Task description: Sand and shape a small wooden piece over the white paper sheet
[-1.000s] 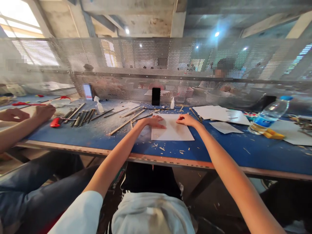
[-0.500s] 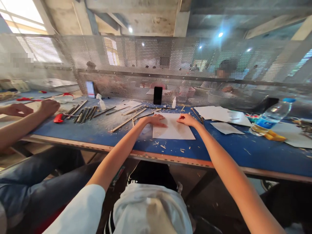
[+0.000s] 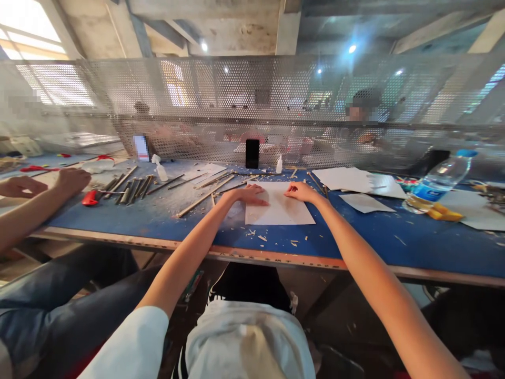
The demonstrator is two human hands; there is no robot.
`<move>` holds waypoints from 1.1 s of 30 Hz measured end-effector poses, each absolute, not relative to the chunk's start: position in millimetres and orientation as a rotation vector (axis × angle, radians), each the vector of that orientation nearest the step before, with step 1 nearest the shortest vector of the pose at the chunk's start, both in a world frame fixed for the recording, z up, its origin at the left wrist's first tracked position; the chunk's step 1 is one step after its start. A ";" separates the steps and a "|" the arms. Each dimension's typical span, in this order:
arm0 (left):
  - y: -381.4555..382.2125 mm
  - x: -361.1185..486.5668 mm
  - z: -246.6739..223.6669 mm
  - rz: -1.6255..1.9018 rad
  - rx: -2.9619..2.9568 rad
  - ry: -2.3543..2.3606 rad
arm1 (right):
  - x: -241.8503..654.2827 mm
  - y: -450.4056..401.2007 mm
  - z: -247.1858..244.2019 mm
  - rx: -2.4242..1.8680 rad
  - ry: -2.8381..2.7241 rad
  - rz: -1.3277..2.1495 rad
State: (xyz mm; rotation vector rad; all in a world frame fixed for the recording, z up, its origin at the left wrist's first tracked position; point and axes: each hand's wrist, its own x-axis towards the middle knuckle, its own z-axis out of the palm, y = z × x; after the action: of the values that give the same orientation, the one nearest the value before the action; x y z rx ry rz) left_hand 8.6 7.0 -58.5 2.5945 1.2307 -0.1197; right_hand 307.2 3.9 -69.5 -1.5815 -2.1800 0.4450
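Observation:
My left hand (image 3: 252, 196) lies flat on the upper left corner of a white paper sheet (image 3: 279, 209), and my right hand (image 3: 301, 192) rests on its top edge. Neither hand grips anything. The sheet lies on a blue workbench (image 3: 130, 223) strewn with wood shavings. Just left of the sheet are long wooden sticks (image 3: 205, 196), the nearest lying close to my left wrist. A bundle of thin sticks (image 3: 130, 188) and a red-handled utility knife (image 3: 90, 198) lie farther left.
A co-worker's hands (image 3: 73, 181) rest at the bench's left end. A perforated metal screen (image 3: 252, 95) runs behind the bench, with a phone (image 3: 252, 153) standing against it. To the right are loose papers (image 3: 355, 179), a plastic water bottle (image 3: 444, 179) and a yellow object (image 3: 444, 214).
The view has shifted slightly as my head moved. Both my hands stay on the paper sheet, and the sheet has not visibly moved.

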 end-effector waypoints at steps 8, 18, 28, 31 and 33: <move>3.8 8.8 -56.2 -0.159 2.584 1.269 | 306.4 3.6 -68.4 -1.604 -2.212 0.374; 0.3 8.6 -53.1 -0.131 2.575 1.260 | 302.1 0.7 -64.1 -1.639 -2.233 0.334; -0.4 7.1 -54.3 -0.097 2.580 1.209 | 303.8 1.4 -66.0 -1.604 -2.215 0.323; 0.7 7.5 -55.6 -0.086 2.572 1.220 | 305.0 3.4 -68.2 -1.594 -2.218 0.339; 2.1 8.1 -56.4 -0.085 2.563 1.227 | 305.7 5.5 -69.8 -1.593 -2.221 0.339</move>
State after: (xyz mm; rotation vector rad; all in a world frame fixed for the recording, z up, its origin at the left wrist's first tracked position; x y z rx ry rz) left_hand 8.1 2.1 -56.4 2.5634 1.2268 -0.0852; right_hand 305.7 5.5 -69.8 -1.5927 -2.2210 0.3391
